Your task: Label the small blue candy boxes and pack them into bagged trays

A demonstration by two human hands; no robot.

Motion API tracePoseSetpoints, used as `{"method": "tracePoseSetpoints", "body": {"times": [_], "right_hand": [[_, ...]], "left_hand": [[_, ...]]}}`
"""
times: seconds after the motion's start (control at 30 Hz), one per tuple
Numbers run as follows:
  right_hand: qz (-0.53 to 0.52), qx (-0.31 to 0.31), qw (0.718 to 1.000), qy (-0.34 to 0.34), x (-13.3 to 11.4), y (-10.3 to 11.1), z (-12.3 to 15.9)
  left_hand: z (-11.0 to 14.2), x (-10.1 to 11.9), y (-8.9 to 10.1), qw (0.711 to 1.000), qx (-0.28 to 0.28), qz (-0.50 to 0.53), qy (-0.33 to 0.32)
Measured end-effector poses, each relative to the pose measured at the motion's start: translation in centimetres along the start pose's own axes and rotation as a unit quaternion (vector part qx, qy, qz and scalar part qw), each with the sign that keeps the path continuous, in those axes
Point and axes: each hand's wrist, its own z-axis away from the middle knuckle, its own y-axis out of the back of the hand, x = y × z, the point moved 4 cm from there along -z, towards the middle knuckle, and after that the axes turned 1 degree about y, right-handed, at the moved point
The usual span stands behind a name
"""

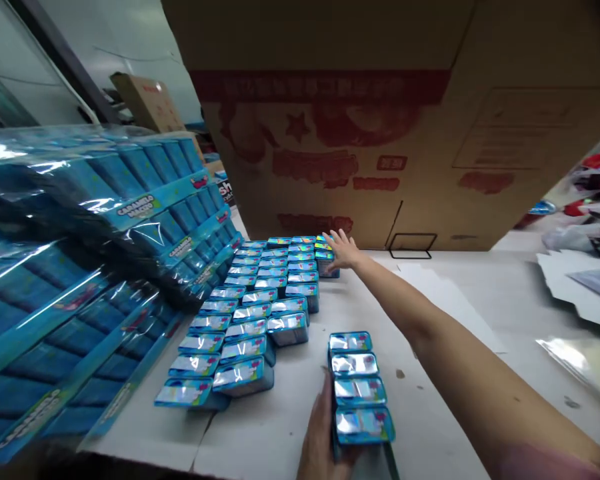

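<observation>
The right hand (pixel 343 251) reaches far forward, arm stretched out, fingers spread open at the far end of the tin rows (pixel 255 311) on the counter (pixel 285 427). Low down, the left hand's (pixel 324 437) fingers grip four tins (pixel 359 389). Wrapped packs (pixel 145 207) read "CARAMELO".

At six o'clock my left hand (pixel 323 433) holds four blue packs (pixel 359 389); toward twelve, my spread right hand (pixel 344 251) reaches the far end of the packed rows (pixel 253 311).

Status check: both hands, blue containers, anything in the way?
Left hand grips a line of four blue containers. Right hand open, at the far end of the longer rows. Big carton close behind them.
</observation>
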Motion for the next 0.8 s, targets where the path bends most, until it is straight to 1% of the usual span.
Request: {"method": "tracePoseSetpoints", "body": {"times": [0.07, 0.13, 0.2, 0.23, 0.27, 0.33, 0.47, 0.53, 0.6, 0.67, 0.73, 0.8], "right_hand": [[0.003, -0.056, 0.998, -0.014, 0.7, -0.9, -3.0], [0.000, -0.094, 0.995, -0.022, 1.1, -1.8, -4.8], [0.003, -0.097, 0.995, -0.003, 1.3, -2.4, -5.2], [0.006, -0.086, 0.996, 0.017, 1.3, -2.4, -4.8], [0.010, -0.074, 0.996, 0.041, 1.2, -2.3, -4.0], [0.017, -0.060, 0.994, 0.086, 1.2, -1.8, -1.2], [0.013, -0.074, 0.988, 0.139, 1.0, -0.2, 6.1], [-0.005, -0.084, 0.983, 0.162, 0.2, 0.2, 9.0], [-0.025, -0.096, 0.979, 0.175, -0.8, 0.2, 10.8], [-0.038, -0.099, 0.978, 0.177, -1.8, -0.2, 11.7], [-0.045, -0.082, 0.979, 0.182, -2.5, -0.4, 12.3], [-0.049, -0.053, 0.979, 0.191, -2.7, -0.5, 13.2]], "left_hand": [[-0.1, -0.9, -0.2, 1.000, 0.004, -0.012, 0.005], [-0.2, -1.3, -0.4, 1.000, 0.001, -0.016, 0.006], [-0.2, -1.3, -0.4, 1.000, -0.003, -0.014, 0.001], [-0.1, -1.0, -0.3, 1.000, -0.002, -0.014, -0.005], [-0.1, -0.7, -0.2, 1.000, 0.001, -0.014, -0.012], [0.1, -0.1, 0.1, 0.999, 0.012, -0.017, -0.027], [0.3, 0.5, 0.4, 0.999, 0.005, -0.021, -0.048], [0.3, 0.5, 0.4, 0.998, 0.009, -0.017, -0.056], [0.2, 0.6, 0.4, 0.998, 0.017, -0.010, -0.063], [0.1, 0.9, 0.4, 0.998, 0.019, -0.002, -0.064], [0.0, 1.2, 0.4, 0.998, 0.020, 0.005, -0.059], [0.0, 1.4, 0.4, 0.998, 0.023, 0.018, -0.052]]}}
